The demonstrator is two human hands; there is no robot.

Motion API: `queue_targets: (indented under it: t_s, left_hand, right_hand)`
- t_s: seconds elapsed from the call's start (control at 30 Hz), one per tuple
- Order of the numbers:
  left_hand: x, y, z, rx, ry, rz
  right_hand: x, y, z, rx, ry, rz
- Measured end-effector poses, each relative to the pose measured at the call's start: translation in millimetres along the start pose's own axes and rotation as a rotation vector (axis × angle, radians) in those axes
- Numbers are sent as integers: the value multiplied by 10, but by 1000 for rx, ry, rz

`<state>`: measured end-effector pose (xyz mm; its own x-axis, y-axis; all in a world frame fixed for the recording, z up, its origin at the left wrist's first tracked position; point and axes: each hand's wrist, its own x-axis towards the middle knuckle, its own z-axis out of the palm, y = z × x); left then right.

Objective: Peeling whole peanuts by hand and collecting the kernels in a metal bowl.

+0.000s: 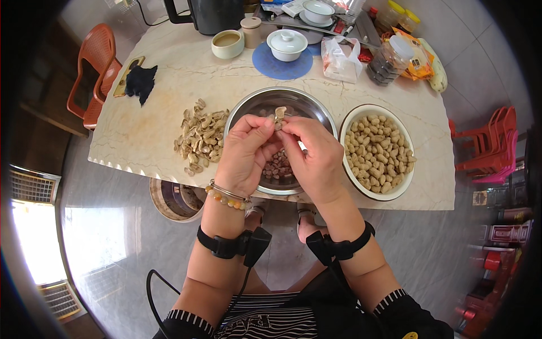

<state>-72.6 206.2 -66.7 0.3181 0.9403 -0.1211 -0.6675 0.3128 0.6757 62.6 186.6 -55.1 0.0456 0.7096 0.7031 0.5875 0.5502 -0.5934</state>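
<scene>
1 cracked peanut point(280, 113) pinched between the fingers point(293, 126) of left hand point(244, 149) and right hand point(316, 151), open end jutting past them, above steel bowl point(315, 104) by the surface point(141, 130)'s near edge

Pale-tan whole peanuts point(378, 148) here, reddish-brown shelled kernels point(278, 166) there, silver round metal basin point(312, 107), brown-veined cream stone-look bench point(147, 135), blue round mat point(282, 70)!

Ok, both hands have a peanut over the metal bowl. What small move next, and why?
Probably work any remaining kernel out of the peanut shell: left hand and right hand pinch it above the metal bowl, where reddish kernels lie. I can't see whether it holds one.
</scene>
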Motion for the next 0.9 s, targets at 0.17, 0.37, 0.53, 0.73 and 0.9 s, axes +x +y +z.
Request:
queue_targets:
  t_s: [0.17,0.37,0.53,0.73,0.9]
  left_hand:
    - [-6,15,44,28,34,6]
    - [-25,19,96,117,51,36]
    - [-37,23,117,161,96,59]
    - [33,147,41,405,256,245]
    - [41,401,-263,803,509,542]
  right_hand:
    - [-12,21,7,37,38,1]
    - [-8,-17,-18,55,0,88]
    - [-8,40,-33,92,-26,68]
    - [4,52,-178,178,-138,260]
    - [36,-1,-287,93,-277,205]
